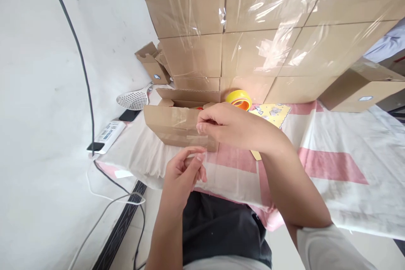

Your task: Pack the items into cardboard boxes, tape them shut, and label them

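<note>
Brown cardboard box with raised flaps (172,124) stands on the left part of the table, between its front edge and the tall stack of brown cartons wrapped in clear film (193,57) along the back. White-and-pink cloth (329,166) covers the table. Toward its back right corner sits a brown carton with a small label (354,93).

Over the box's right front side is the right hand (223,124), fingers curled, thumb and forefinger pressed together. Lower, nearer the table's front edge, the left hand (186,168) has bent fingers, its thumb close to the forefinger; whether they pinch anything I cannot tell. White perforated skimmer (134,100) lies near the left edge, and a yellow ring-shaped tape roll (243,94) rests behind the right hand. Faint clear strip (205,157) shows beside the left fingertips, too indistinct to trace.
</note>
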Demonstrator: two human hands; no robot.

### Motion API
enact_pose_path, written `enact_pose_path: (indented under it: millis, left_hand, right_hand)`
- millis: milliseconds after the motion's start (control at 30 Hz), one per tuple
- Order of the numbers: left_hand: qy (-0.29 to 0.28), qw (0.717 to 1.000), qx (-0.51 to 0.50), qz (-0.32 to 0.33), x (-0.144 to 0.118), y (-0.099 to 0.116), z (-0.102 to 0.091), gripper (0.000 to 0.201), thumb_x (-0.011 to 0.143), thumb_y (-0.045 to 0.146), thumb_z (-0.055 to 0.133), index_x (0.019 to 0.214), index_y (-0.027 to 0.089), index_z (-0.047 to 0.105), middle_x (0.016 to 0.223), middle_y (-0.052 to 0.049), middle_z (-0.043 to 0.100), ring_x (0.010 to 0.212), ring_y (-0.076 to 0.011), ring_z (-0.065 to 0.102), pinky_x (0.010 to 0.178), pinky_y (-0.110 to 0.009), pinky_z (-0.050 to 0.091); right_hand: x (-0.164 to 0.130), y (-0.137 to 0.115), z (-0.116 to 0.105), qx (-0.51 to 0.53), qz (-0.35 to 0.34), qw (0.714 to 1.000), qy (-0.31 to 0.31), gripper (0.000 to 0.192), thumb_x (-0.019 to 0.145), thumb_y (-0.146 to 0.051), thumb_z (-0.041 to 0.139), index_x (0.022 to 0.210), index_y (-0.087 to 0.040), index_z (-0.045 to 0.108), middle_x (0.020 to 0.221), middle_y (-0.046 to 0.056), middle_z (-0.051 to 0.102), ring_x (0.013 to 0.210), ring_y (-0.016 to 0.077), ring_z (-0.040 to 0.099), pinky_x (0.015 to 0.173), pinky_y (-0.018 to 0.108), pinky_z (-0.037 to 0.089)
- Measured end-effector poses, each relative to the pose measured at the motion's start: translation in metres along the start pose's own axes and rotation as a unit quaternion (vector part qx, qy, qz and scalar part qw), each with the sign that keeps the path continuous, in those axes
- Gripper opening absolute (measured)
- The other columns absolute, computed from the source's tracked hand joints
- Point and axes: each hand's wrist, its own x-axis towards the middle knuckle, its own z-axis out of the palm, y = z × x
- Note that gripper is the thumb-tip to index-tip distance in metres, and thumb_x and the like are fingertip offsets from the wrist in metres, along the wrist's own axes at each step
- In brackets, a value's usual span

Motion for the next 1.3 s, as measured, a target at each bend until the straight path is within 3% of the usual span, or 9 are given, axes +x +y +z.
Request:
enact_pose_path:
  millis: [467, 567, 667, 767, 933, 1000, 1100, 1200, 1300]
  left_hand:
    - [-0.002, 1.0, 0.007, 0.002, -0.003, -0.001, 0.001, 0.032, 0.084, 0.044, 0.075, 0.1, 0.016, 0.072, 0.043, 0.006, 0.051, 0.041, -0.0057, 0.04, 0.041, -0.016, 0.024]
    - [-0.008, 1.0, 0.022, -0.001, -0.002, 0.0, 0.0, 0.047, 0.083, 0.046, 0.076, 0.117, 0.016, 0.07, 0.045, 0.005, 0.054, 0.043, -0.0074, 0.046, 0.042, -0.016, 0.027]
    - [-0.014, 0.999, 0.034, 0.007, 0.003, 0.001, -0.006, 0.086, 0.083, 0.046, 0.076, 0.158, 0.022, 0.041, 0.05, 0.007, 0.06, 0.04, -0.0071, 0.043, 0.041, -0.016, 0.025]
    - [-0.014, 0.998, 0.05, 0.021, 0.01, -0.001, -0.017, 0.104, 0.084, 0.049, 0.075, 0.167, 0.025, 0.017, 0.054, 0.007, 0.063, 0.038, -0.0069, 0.042, 0.04, -0.016, 0.025]
    - [0.042, 0.989, 0.132, 0.049, 0.023, -0.011, -0.035, 0.081, 0.086, 0.056, 0.071, 0.154, 0.02, 0.045, 0.055, 0.004, 0.063, 0.042, -0.0103, 0.048, 0.046, -0.021, 0.039]
    - [0.13, 0.969, 0.173, 0.121, 0.03, -0.012, -0.04, 0.057, 0.089, 0.053, 0.069, 0.135, 0.019, 0.062, 0.062, 0.001, 0.066, 0.048, -0.0112, 0.051, 0.051, -0.023, 0.044]
    - [0.221, 0.888, 0.28, 0.29, 0.052, -0.001, -0.048, 0.031, 0.093, 0.045, 0.065, 0.112, 0.021, 0.07, 0.087, -0.005, 0.073, 0.08, -0.0181, 0.067, 0.076, -0.031, 0.056]
    - [0.181, 0.792, 0.431, 0.392, 0.082, 0.025, -0.055, 0.041, 0.093, 0.039, 0.065, 0.13, 0.023, 0.064, 0.138, -0.011, 0.064, 0.132, -0.0277, 0.057, 0.113, -0.046, 0.045]
    - [0.082, 0.739, 0.559, 0.368, 0.109, 0.058, -0.057, 0.068, 0.092, 0.037, 0.064, 0.155, 0.03, 0.042, 0.171, -0.008, 0.027, 0.159, -0.0348, 0.021, 0.127, -0.06, 0.02]
  right_hand:
    - [-0.004, 0.003, -0.005, 0.001, 0.008, 1.0, -0.02, 0.03, 0.096, -0.024, 0.048, 0.067, -0.019, 0.043, 0.073, -0.001, 0.052, 0.064, 0.0114, 0.045, 0.058, 0.032, 0.028]
    - [-0.004, 0.003, -0.003, -0.018, 0.002, 1.0, -0.006, 0.029, 0.094, -0.02, 0.047, 0.066, -0.019, 0.042, 0.073, -0.001, 0.053, 0.065, 0.0117, 0.046, 0.059, 0.032, 0.027]
    - [-0.006, 0.0, -0.002, -0.038, -0.013, 0.999, -0.001, 0.026, 0.093, -0.017, 0.047, 0.067, -0.019, 0.043, 0.074, 0.0, 0.054, 0.068, 0.0126, 0.046, 0.059, 0.032, 0.027]
    - [-0.008, -0.004, -0.001, -0.052, -0.025, 0.998, 0.001, 0.029, 0.094, -0.018, 0.046, 0.066, -0.02, 0.04, 0.073, 0.0, 0.053, 0.067, 0.0126, 0.045, 0.059, 0.033, 0.027]
    - [-0.011, -0.005, -0.01, -0.023, 0.019, 0.994, 0.103, 0.03, 0.098, -0.023, 0.045, 0.069, -0.021, 0.041, 0.067, -0.003, 0.048, 0.06, 0.0115, 0.041, 0.056, 0.031, 0.027]
    - [-0.013, -0.002, -0.017, -0.007, 0.035, 0.989, 0.143, 0.028, 0.098, -0.023, 0.045, 0.069, -0.021, 0.045, 0.069, -0.002, 0.048, 0.061, 0.0115, 0.042, 0.056, 0.031, 0.028]
    - [-0.017, 0.003, -0.027, 0.014, 0.061, 0.986, 0.154, 0.029, 0.097, -0.022, 0.046, 0.068, -0.02, 0.046, 0.069, -0.002, 0.048, 0.062, 0.0116, 0.042, 0.056, 0.03, 0.03]
    - [-0.019, 0.005, -0.031, 0.028, 0.074, 0.984, 0.158, 0.027, 0.097, -0.023, 0.047, 0.071, -0.021, 0.05, 0.072, -0.001, 0.05, 0.065, 0.0121, 0.043, 0.058, 0.029, 0.032]
    - [-0.019, 0.006, -0.032, 0.031, 0.072, 0.985, 0.155, 0.025, 0.098, -0.025, 0.046, 0.074, -0.021, 0.053, 0.076, -0.001, 0.054, 0.068, 0.0127, 0.046, 0.06, 0.029, 0.033]
